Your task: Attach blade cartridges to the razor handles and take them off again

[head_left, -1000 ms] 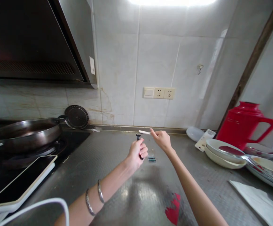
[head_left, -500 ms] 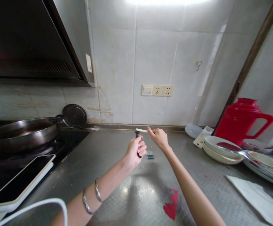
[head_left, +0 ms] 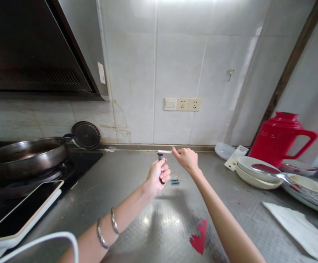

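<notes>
My left hand (head_left: 156, 174) is closed around the handle of a slim dark tool that looks like a razor (head_left: 160, 156). The head of this tool points up, and the end of the handle shows below my fingers. To its right, my right hand (head_left: 186, 159) pinches a thin white stick (head_left: 164, 151) held level. Its free end lies over the dark head; whether they touch I cannot tell. Below my hands a small clear pack with dark green strips (head_left: 175, 181) lies on the metal counter (head_left: 137, 226).
On the left are a pan (head_left: 27, 155) on the stove and a white-edged tablet-like device (head_left: 24, 215) with a white cable (head_left: 52, 235). A torn red scrap (head_left: 199, 239) lies in front. A red thermos (head_left: 278, 140), stacked bowls (head_left: 257, 179) and white paper (head_left: 298, 226) stand or lie right.
The view has shifted very slightly. My right hand and the white stick have moved a little to the right; both hands keep their grips.
</notes>
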Action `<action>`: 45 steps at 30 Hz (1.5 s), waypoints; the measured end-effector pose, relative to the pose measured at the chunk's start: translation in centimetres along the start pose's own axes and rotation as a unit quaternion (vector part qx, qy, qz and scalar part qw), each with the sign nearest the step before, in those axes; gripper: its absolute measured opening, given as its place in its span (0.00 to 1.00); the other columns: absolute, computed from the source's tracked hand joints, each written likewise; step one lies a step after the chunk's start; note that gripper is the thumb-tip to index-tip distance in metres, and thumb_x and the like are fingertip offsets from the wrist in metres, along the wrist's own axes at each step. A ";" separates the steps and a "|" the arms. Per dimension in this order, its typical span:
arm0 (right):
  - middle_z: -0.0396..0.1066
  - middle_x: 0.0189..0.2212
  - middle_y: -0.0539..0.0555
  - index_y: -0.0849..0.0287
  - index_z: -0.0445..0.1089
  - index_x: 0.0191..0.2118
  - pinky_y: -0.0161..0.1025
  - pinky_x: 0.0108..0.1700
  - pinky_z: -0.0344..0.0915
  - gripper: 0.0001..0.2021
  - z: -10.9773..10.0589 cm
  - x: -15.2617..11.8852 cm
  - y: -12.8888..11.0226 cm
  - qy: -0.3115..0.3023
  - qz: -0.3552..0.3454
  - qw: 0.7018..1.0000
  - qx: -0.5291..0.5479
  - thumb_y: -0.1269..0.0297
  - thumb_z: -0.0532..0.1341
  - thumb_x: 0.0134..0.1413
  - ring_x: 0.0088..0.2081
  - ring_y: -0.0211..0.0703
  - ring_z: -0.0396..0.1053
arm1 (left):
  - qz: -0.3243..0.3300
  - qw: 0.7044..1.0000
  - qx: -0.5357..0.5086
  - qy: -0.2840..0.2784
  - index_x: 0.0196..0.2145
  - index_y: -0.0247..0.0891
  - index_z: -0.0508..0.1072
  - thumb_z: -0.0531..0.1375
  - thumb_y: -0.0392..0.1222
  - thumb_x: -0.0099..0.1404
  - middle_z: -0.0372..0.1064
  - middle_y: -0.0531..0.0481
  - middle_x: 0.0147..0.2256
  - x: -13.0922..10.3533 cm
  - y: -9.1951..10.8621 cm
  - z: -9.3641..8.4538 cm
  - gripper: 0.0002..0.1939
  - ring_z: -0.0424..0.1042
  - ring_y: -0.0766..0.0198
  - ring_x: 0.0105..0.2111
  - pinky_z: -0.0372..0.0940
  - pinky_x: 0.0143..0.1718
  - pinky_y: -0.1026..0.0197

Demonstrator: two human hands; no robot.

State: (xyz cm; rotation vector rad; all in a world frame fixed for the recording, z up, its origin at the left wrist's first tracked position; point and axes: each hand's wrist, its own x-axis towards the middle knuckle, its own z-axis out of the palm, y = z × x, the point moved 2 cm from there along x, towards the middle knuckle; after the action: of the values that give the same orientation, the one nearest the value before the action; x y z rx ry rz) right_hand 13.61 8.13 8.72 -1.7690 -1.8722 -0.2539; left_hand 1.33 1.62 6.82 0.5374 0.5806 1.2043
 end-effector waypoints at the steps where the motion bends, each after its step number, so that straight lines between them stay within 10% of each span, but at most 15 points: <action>1: 0.70 0.19 0.57 0.59 0.72 0.20 0.33 0.24 0.44 0.32 -0.1 0.0 0.0 0.002 -0.001 1.000 0.000 0.44 0.41 0.55 0.26 0.40 0.68 | 0.001 1.000 0.002 0.002 0.28 0.37 0.58 0.48 0.36 0.64 0.43 0.63 0.13 0.1 -0.1 -0.1 0.06 0.40 0.78 0.08 0.32 0.10 0.71; 24: 0.63 0.14 0.53 0.59 0.65 0.14 0.32 0.22 0.45 0.30 1.2 1.1 3.5 -0.026 0.006 0.999 0.034 0.43 0.44 0.52 0.21 0.37 0.62 | -0.031 0.998 0.000 -0.050 0.28 0.36 0.60 0.50 0.37 0.62 0.42 0.63 0.13 0.6 0.9 -0.7 0.05 0.40 0.79 0.08 0.32 0.09 0.72; 36: 0.64 0.18 0.48 0.62 0.67 0.42 0.28 0.21 0.54 0.24 0.8 1.7 2.7 -0.160 -0.028 0.937 0.308 0.46 0.50 0.51 0.19 0.33 0.60 | 0.097 0.984 0.083 -0.120 0.30 0.38 0.63 0.58 0.43 0.58 0.44 0.64 0.13 1.1 4.8 -1.4 0.07 0.41 0.78 0.07 0.35 0.07 0.72; 45: 0.64 0.16 0.47 0.62 0.66 0.29 0.26 0.15 0.53 0.12 1.1 -0.2 0.7 -0.179 -0.001 0.924 0.339 0.59 0.52 0.52 0.13 0.29 0.57 | 0.149 0.970 0.133 -0.140 0.35 0.39 0.64 0.57 0.46 0.58 0.48 0.63 0.15 0.5 6.4 -1.4 0.10 0.44 0.78 0.08 0.38 0.07 0.72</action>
State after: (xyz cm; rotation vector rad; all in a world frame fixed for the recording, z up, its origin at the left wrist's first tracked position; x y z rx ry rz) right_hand 14.01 8.57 7.59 -1.3747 -1.8744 0.6895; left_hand -3.95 3.93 9.91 1.0352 0.4292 1.3099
